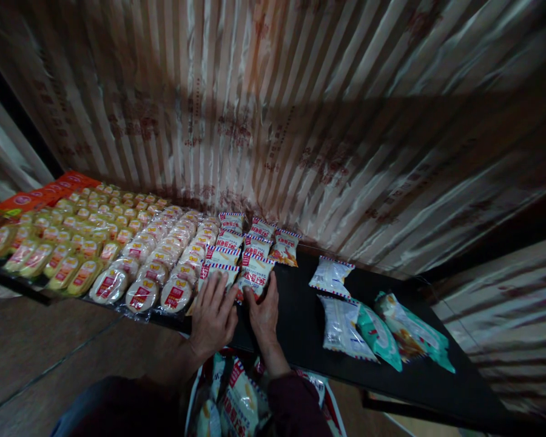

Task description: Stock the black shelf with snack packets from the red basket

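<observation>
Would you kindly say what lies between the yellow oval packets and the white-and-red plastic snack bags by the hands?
In the head view, rows of round, pale, clear-wrapped packets with red labels lie between the yellow packets and the snack bags.

Eight shelved red-lettered bags (256, 274), two silvery bags (341, 325), three round-cake rows (153, 273)

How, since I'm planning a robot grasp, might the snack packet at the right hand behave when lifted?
The snack packet looks pillow-shaped, so probably light and squashy. Its smooth-looking film could slip. The flat striped edge would likely bend if pinched.
</observation>
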`<state>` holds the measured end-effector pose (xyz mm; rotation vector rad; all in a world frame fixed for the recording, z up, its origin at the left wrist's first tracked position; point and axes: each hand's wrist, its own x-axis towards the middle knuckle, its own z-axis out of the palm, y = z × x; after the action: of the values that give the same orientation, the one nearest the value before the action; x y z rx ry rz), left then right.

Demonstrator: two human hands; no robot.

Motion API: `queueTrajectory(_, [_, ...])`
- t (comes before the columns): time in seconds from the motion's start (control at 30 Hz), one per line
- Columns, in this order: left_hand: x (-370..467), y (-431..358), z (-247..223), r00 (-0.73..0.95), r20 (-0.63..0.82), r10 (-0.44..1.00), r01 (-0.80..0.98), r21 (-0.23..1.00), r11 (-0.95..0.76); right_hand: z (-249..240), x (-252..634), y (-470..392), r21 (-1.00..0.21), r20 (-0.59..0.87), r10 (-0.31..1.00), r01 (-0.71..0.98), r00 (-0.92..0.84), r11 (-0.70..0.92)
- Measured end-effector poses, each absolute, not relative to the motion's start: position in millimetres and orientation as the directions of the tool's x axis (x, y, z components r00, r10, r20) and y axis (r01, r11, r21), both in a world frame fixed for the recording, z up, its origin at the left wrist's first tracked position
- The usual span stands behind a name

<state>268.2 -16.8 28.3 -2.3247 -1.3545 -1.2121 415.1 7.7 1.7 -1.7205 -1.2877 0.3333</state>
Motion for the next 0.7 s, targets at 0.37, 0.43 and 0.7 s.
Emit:
queueTrajectory(0.37, [340,-20,22,0.25,0.578,0.777,0.702,0.444,-0.556,11,450,22,-0.89,0.176,0.869,0.451,0.463,-0.06])
queueTrajectory(0.43, [344,-15,18,0.225,0.582,0.782,0.716,0.446,-0.538,15,459,32,-0.911,0.141,0.877,0.407,0.46,-0.067])
queueTrajectory(0.7, [351,1,19,0.157,0.577,0.801,0.775,0.43,-0.462,32,481,73,-0.907,0.189,0.895,0.421,0.404,0.002])
